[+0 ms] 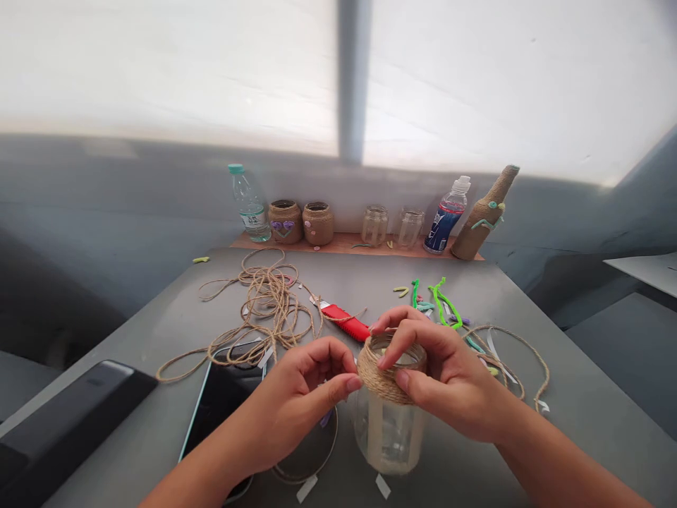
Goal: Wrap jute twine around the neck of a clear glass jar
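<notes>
On the gray table (592, 395) the glass jar (388, 437) stands before the person, rope (378, 374) wound around its top; the right hand (449, 370) presses fingers on the rope, the left hand (299, 402) pinches just beside, I cannot tell what

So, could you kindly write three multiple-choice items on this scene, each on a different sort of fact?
1. How many bare glass jars stand on the shelf? A) one B) two C) four
2. Where is the red cutter? A) on the shelf B) on the table C) inside a jar
3. How is the held jar between the left hand and right hand wrapped? A) not at all B) fully C) with twine around one end only

1 B: two stand beside the twine-covered jars.
2 B: it lies beyond the hands.
3 C: bare glass shows below the band.
</notes>
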Available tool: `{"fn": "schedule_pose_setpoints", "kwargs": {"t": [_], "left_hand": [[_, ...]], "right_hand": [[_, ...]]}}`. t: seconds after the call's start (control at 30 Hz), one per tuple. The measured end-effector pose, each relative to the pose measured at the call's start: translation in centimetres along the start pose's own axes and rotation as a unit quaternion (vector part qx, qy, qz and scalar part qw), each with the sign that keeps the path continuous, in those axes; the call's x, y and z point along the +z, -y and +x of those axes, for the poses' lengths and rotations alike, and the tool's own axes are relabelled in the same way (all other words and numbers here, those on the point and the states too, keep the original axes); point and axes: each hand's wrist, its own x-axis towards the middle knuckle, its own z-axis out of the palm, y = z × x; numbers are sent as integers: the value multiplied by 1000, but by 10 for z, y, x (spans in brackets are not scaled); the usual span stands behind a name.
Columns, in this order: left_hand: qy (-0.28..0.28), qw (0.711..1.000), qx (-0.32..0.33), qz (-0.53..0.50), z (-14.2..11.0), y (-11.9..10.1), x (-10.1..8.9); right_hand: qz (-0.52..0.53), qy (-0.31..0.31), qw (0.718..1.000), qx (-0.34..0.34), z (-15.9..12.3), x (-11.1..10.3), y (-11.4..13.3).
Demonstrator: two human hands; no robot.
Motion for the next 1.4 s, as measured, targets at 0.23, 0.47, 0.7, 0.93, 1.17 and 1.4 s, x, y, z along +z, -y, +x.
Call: {"fn": "schedule_pose_setpoints", "kwargs": {"t": [0.23,0.47,0.7,0.93,1.17,1.4], "left_hand": [[3,1000,1,-12,0,0,-1],[14,1000,0,-12,1,5,-2],[-4,999,-5,45,2,6,-6],[15,999,-9,-40,1,8,-3],[12,995,-14,-95,4,7,-1],[-11,996,-36,-83,5,9,-4]], "right_hand": [[-15,2,1000,-18,0,-1,0],[-23,35,999,-30,0,-4,-2],[-42,-1,998,48,-6,4,-2],[3,6,999,38,-2,3,-4],[20,8,993,116,0,5,-7],[-58,-40,983,167,3,5,-12]]}}
